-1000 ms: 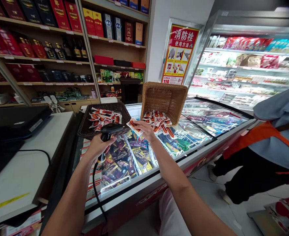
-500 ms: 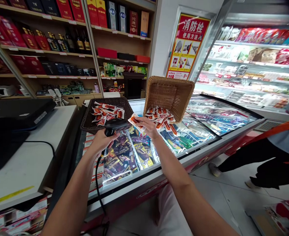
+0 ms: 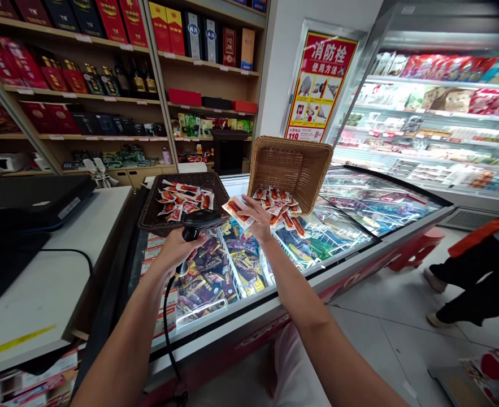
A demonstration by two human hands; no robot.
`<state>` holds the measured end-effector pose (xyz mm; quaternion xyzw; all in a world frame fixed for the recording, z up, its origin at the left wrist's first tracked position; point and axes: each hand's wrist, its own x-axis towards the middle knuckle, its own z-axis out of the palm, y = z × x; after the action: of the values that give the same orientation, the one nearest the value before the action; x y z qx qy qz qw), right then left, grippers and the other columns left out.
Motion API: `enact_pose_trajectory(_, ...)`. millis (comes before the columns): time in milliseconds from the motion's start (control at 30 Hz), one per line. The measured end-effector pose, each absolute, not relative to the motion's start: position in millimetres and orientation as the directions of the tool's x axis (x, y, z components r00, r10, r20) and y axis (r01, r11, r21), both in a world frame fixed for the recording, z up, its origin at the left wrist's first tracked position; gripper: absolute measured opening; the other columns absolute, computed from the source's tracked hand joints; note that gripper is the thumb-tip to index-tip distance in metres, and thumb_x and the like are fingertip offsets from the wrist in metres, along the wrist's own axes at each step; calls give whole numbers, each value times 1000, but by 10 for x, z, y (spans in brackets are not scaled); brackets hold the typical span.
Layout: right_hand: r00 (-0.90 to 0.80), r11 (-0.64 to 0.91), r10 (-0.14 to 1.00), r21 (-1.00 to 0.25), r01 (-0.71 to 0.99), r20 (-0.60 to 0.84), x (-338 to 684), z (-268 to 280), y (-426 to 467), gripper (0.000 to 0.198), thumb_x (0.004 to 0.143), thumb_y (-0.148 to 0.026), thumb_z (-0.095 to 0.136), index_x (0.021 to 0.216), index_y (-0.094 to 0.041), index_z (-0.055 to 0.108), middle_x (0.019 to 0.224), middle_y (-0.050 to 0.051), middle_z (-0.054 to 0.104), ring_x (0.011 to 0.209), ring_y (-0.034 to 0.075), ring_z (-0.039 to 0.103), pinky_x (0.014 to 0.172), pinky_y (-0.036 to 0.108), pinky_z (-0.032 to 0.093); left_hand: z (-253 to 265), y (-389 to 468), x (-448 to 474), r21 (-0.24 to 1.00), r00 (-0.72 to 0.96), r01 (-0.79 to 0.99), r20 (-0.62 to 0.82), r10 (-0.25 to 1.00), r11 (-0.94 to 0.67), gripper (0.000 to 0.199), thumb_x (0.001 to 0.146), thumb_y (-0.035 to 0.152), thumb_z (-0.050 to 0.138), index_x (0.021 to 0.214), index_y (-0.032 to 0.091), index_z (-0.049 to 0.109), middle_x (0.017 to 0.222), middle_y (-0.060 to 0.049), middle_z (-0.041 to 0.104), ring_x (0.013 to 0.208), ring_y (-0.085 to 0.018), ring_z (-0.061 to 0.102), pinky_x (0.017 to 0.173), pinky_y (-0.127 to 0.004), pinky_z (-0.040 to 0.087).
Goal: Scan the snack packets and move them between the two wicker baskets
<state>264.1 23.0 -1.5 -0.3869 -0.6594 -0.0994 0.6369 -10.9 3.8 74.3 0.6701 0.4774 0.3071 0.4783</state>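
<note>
My left hand [image 3: 178,250] is wrapped round the handle of a black barcode scanner [image 3: 200,220], its head pointing right and its cable hanging down. In my right hand [image 3: 257,219] is a packaged sausage [image 3: 237,210], gripped at its right end in front of the scanner head. Behind the scanner, a dark brown woven basket [image 3: 150,212] holds several packaged sausages [image 3: 185,192]. A light brown wicker basket [image 3: 291,152] lies tipped on its side, its opening towards me. More packaged sausages [image 3: 289,217] spill from it onto the glass freezer top, beside my right hand.
The glass-topped freezer [image 3: 317,249] with ice cream packs stretches to the right. A white counter [image 3: 33,282] with black equipment stands at the left. Shelves of boxes and bottles [image 3: 117,73] rise behind. At the right are a person's legs [image 3: 469,288] and a red stool [image 3: 419,249].
My hands stay almost in place, still holding the scanner and the sausage. The person at the right has moved further right, and the red stool shows more fully.
</note>
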Motion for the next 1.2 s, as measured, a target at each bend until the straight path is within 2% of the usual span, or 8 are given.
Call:
enact_pose_trajectory(167,450,688,399,-585,430,799,2601,37,222,20,89,-36,71,99,-22,81,132,10,70,121,27,69,111,48,53,709,86,-113,934,345,343,-32,938,-95,45,56,50,83,67,22,50,42,5,50,40,-11,40,45,-23,28)
enact_pose_trajectory(300,671,651,473,-740,170,570,2565,99,241,31,71,-40,84,96,-21,78,124,9,71,112,27,71,91,44,64,663,162,-127,930,320,357,-31,947,-90,47,54,52,84,68,22,51,41,3,50,39,-12,42,44,-24,29)
enact_pose_trajectory(367,696,619,558,-785,12,451,2554,120,257,39,66,-42,88,97,-21,76,109,6,75,98,24,73,82,40,65,667,167,-127,930,316,355,-25,948,-94,46,54,53,84,70,21,54,42,3,51,39,-13,43,44,-25,29)
enact_pose_trajectory(467,672,607,638,-782,-140,375,2540,135,275,48,57,-40,94,95,-22,72,92,1,76,86,19,73,86,37,64,697,124,-110,935,332,343,-27,943,-94,47,54,53,84,71,21,54,43,4,51,39,-12,42,45,-25,29)
enact_pose_trajectory(700,518,568,775,-757,-323,362,2495,120,282,49,56,-49,95,87,-23,67,87,-1,73,85,16,73,94,36,61,707,23,-58,925,347,362,-14,938,-120,43,60,51,82,73,22,52,43,5,50,42,-12,43,47,-24,30)
enact_pose_trajectory(800,508,546,763,-819,-178,399,2490,100,285,46,63,-53,90,88,-21,67,94,2,73,90,17,72,93,36,61,697,14,-50,916,332,375,11,943,-143,42,62,51,80,74,21,53,44,5,50,41,-12,43,47,-24,31)
enact_pose_trajectory(933,494,511,681,-834,210,541,2487,100,234,48,64,-54,88,92,-19,71,119,9,68,110,21,68,103,37,56,731,5,-23,915,348,366,35,937,-170,44,60,51,82,78,21,55,45,6,51,41,-12,42,46,-24,31)
enact_pose_trajectory(1200,210,502,596,-564,656,775,2473,30,-534,31,77,-33,84,105,-25,74,123,10,66,118,25,64,110,44,51,773,-408,-149,825,255,511,125,959,-243,40,63,51,79,80,19,62,51,4,53,47,-14,46,47,-25,32)
